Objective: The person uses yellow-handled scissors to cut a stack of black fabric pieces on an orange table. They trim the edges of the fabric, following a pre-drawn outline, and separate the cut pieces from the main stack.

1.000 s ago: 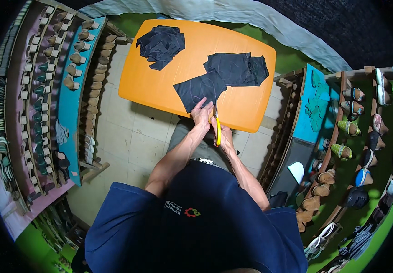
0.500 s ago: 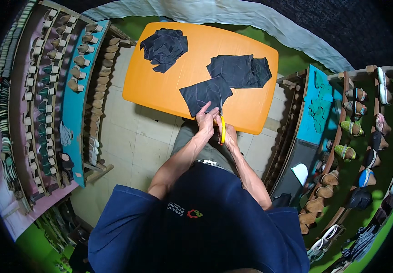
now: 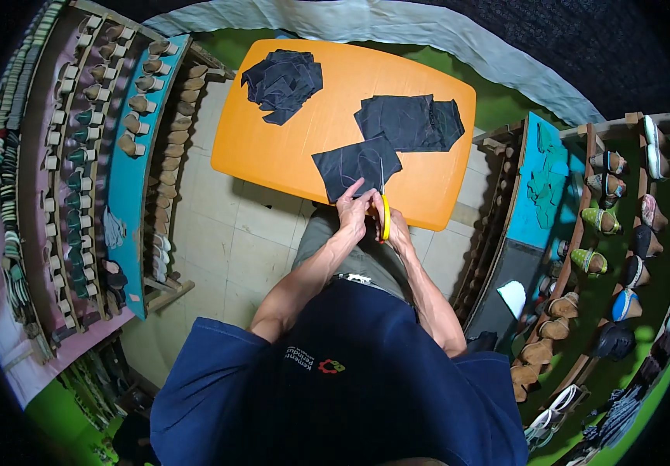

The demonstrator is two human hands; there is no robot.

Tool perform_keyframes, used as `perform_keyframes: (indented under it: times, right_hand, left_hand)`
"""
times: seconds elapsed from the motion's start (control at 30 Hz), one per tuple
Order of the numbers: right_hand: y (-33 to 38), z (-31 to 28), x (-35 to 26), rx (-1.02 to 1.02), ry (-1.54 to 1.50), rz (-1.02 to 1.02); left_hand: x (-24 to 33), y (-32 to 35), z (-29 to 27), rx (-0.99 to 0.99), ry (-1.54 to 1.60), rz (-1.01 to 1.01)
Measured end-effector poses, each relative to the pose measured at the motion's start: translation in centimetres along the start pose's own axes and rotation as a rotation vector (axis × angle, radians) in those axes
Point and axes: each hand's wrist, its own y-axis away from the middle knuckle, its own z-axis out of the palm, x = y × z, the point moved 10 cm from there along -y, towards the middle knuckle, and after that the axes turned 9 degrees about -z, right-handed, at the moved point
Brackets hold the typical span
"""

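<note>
I see the right hand (image 3: 395,227) closed around yellow scissors (image 3: 386,216). The left hand (image 3: 353,212) is on dark cloth (image 3: 345,167) at the tabletop's (image 3: 339,85) near edge; I can't tell if it pinches. Its fingers are right beside the scissors, so a slip could nip them. If the cloth slides, the blades could cut crooked.

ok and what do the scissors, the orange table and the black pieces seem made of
Scissors: handles look smooth yellow plastic; thin pale blades suggest metal.
Orange table: probably moulded plastic, given its even colour and sheen.
Black pieces: matt, thin, creased; perhaps fabric or synthetic leather.
</note>
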Motion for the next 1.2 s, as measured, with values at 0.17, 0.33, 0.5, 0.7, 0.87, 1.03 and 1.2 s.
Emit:
perform_keyframes:
  times: [0.17,0.33,0.5,0.7,0.87,1.03,1.2]
  right_hand:
    - [0.2,-0.6,0.2,0.027,0.026,-0.003]
    - [-0.3,-0.6,-0.3,0.017,-0.008,-0.012]
    - [0.1,-1.2,-0.5,0.035,-0.024,0.02]
    - [2.8,-1.1,-0.7,0.026,-0.066,0.072]
    - [3.7,-0.7,0.2,-0.007,-0.135,0.088]
    - [2.5,-0.4,1.0,-0.007,-0.221,0.044]
    - [2.3,-0.4,1.7,-0.041,-0.175,0.092]
  left_hand:
    - [-0.1,-0.1,0.0,-0.003,-0.001,0.008]
    - [0.0,0.6,0.3,-0.032,-0.002,-0.014]
    - [0.1,1.0,0.5,-0.038,0.026,-0.021]
    - [1.1,0.2,-1.4,0.123,0.089,-0.042]
    - [2.2,-0.5,0.8,-0.1,0.101,-0.035]
    - [1.4,-0.2,1.5,-0.162,0.003,-0.039]
    - [2.0,-0.6,0.4,-0.142,-0.103,-0.008]
